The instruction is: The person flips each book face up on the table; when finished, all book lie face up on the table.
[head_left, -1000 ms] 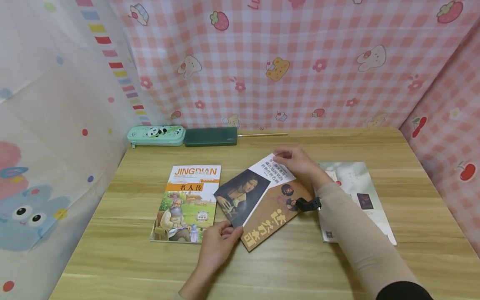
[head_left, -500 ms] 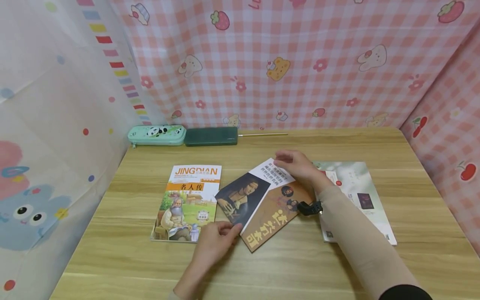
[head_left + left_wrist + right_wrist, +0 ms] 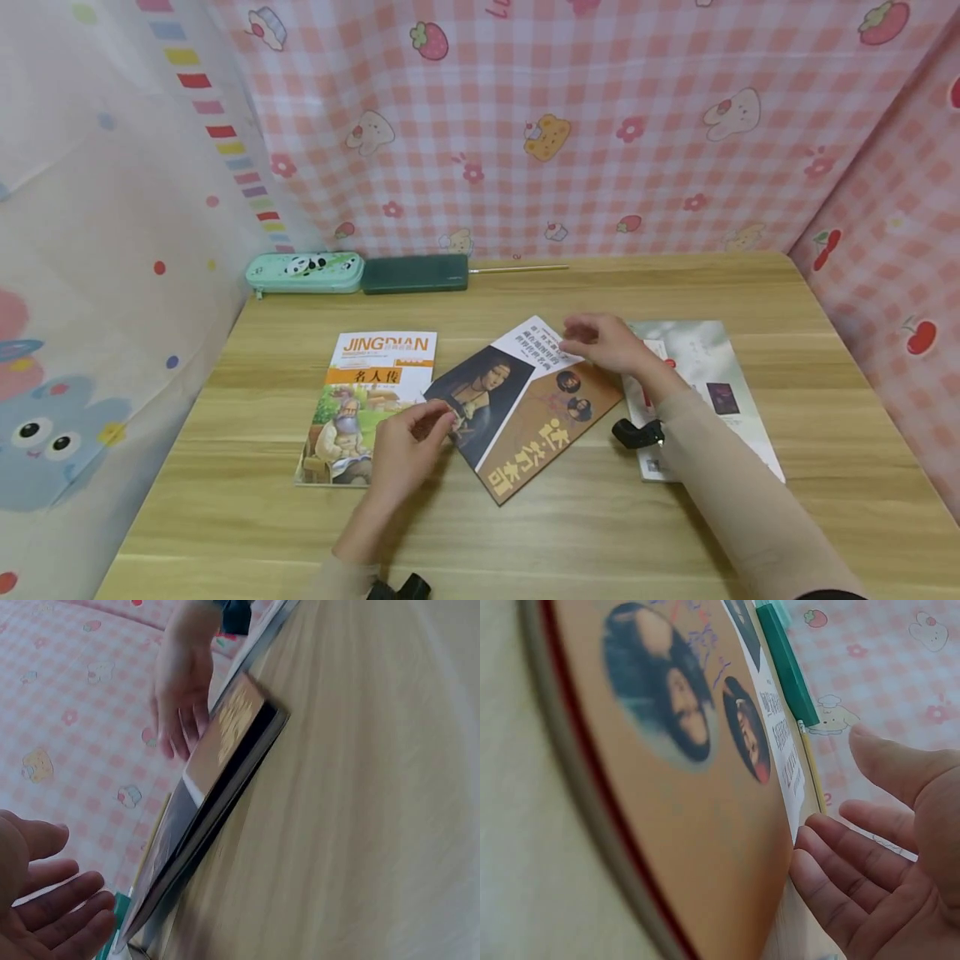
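**Left hand lifts off the brown book**

Since a second ago the left hand (image 3: 408, 437) has let go of the brown book's (image 3: 525, 408) near corner and hovers there, fingers loosely apart. That book lies flat, long axis diagonal, near-left to far-right, overlapping the yellow book (image 3: 367, 408). At its far corner the right hand's (image 3: 607, 343) straight fingers touch it.
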A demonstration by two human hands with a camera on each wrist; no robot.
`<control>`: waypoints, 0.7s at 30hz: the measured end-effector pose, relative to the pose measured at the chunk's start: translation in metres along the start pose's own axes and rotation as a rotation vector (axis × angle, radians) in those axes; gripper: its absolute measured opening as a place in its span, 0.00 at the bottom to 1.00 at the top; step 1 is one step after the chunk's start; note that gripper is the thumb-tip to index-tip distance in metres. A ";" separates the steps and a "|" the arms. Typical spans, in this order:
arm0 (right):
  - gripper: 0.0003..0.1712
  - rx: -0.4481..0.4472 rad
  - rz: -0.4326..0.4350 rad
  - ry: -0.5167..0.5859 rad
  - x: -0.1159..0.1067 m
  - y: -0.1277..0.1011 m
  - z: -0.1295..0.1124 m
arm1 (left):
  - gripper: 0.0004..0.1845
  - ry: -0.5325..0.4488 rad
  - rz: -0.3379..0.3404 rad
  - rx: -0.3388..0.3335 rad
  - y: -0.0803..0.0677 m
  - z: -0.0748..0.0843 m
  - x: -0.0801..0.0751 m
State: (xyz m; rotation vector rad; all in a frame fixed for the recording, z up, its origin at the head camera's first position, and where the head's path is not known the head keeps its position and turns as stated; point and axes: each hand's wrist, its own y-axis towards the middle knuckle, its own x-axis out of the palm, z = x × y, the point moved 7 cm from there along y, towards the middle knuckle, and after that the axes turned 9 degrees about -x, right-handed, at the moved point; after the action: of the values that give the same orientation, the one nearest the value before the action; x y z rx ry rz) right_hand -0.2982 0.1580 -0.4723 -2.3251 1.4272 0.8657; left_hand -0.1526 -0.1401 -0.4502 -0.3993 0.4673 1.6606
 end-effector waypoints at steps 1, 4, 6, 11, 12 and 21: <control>0.28 -0.005 -0.006 -0.009 0.000 -0.003 0.000 | 0.10 0.000 0.002 0.018 0.003 0.000 -0.001; 0.28 -0.017 -0.027 -0.029 -0.001 -0.011 0.000 | 0.13 0.021 -0.001 0.054 0.014 -0.003 -0.002; 0.29 -0.020 -0.036 -0.036 -0.002 -0.017 0.000 | 0.15 0.036 -0.012 0.056 0.021 -0.005 -0.003; 0.35 -0.018 -0.079 -0.066 -0.002 -0.033 0.002 | 0.19 0.063 -0.049 0.021 0.034 -0.013 -0.002; 0.37 -0.018 -0.090 -0.061 -0.002 -0.035 0.003 | 0.20 0.060 -0.056 0.015 0.036 -0.014 -0.002; 0.53 -0.098 -0.202 -0.045 -0.002 -0.053 -0.002 | 0.20 0.067 -0.066 0.009 0.049 -0.015 0.005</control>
State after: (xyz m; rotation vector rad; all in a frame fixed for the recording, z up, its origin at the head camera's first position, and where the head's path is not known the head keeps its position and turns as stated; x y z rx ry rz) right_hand -0.2518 0.1831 -0.4737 -2.4527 1.1311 0.9400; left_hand -0.2019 -0.1490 -0.4616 -0.4603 0.5057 1.5851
